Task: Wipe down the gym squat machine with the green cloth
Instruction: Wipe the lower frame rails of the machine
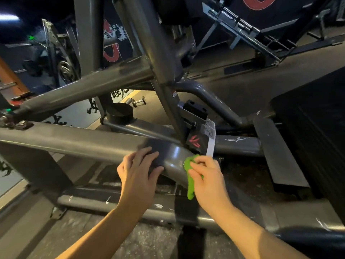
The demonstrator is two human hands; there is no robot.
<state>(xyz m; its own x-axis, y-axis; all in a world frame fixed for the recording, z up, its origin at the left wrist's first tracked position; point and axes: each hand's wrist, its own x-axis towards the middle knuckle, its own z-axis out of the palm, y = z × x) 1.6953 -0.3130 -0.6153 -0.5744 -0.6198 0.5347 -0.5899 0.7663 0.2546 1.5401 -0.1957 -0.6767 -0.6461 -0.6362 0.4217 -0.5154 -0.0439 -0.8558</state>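
Black strap [193, 126] lettered perhaps "SU", wall banner [113, 32] lettering illegible

The left hand [139, 171] rests on the frame beam [74, 143], the cloth [190, 189] just right of it.

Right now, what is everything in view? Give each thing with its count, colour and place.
squat machine frame: one, grey tubes, fills the centre from left to right
green cloth: one, bright green, against the bend of the frame's front beam, hanging below it
rubber stopper: one, black, round, on a lower tube behind the front beam
dumbbell: one, small, dark with a metal bar, on the floor behind the frame
white tag: one, white strip, at the foot of the sloping post
footplate: one, dark grey, right of centre
second machine: one, silver-grey rails, upper right
left hand: one, fingers flat on the front beam
right hand: one, holds the green cloth against the frame
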